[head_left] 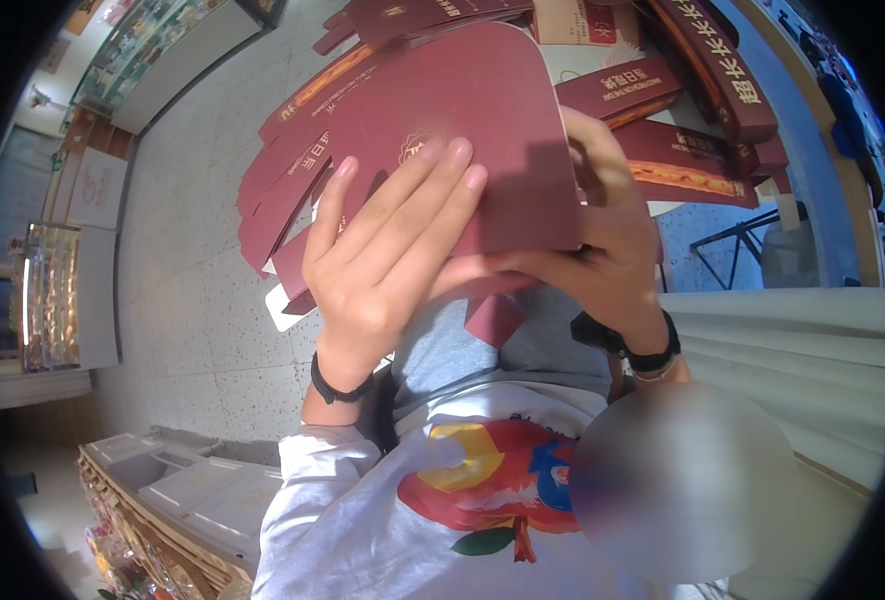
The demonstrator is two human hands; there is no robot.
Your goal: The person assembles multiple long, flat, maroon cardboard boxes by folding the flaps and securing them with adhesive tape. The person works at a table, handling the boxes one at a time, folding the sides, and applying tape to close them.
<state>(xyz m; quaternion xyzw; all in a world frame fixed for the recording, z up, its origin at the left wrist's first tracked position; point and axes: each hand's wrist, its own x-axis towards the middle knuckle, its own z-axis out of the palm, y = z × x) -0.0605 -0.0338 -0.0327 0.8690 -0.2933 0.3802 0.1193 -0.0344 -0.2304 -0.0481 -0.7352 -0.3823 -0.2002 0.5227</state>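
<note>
A maroon cardboard box (472,90) with a gold emblem is close in front of me, above my lap. My left hand (382,245) lies flat across its face, fingers stretched out and slightly spread. Along the box's right edge, my right hand (612,235) grips it, the thumb reaching under the lower edge and the fingers curled at the side. A small maroon folded piece (494,318) shows below the box, over my lap. Behind the box, more maroon cartons (302,180) stick out on the left.
Long maroon cartons with food pictures (687,160) are piled at the far right, beside a tan package (574,22). Glass display cases (147,50) stand at the far left. White cabinets (202,490) are at lower left, and a pale pleated curtain (782,345) hangs at right.
</note>
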